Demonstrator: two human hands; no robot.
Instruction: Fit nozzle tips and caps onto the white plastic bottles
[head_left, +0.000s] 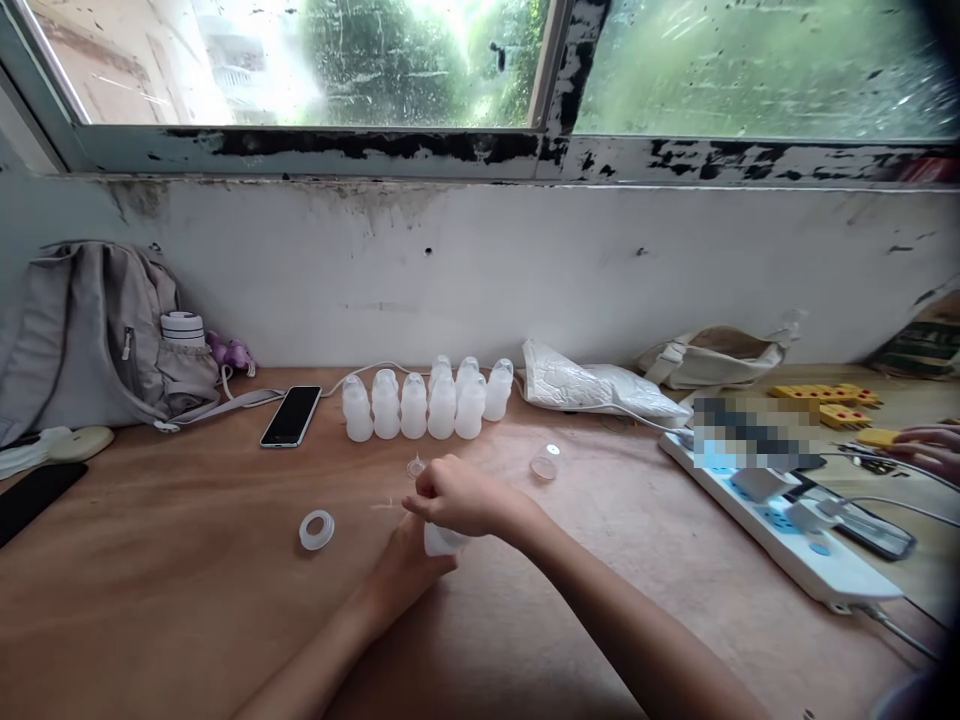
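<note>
Gripping mostly hidden bottle [444,541]: left hand [412,560], fingers wrapped | right hand [461,496] atop, fingers curled, cannot tell on what

Eight upright bottles [413,408], one loose ring [316,543]

Plain workroom, peeling window frame [480,150], wooden table [187,570], power strip [825,570]
</note>
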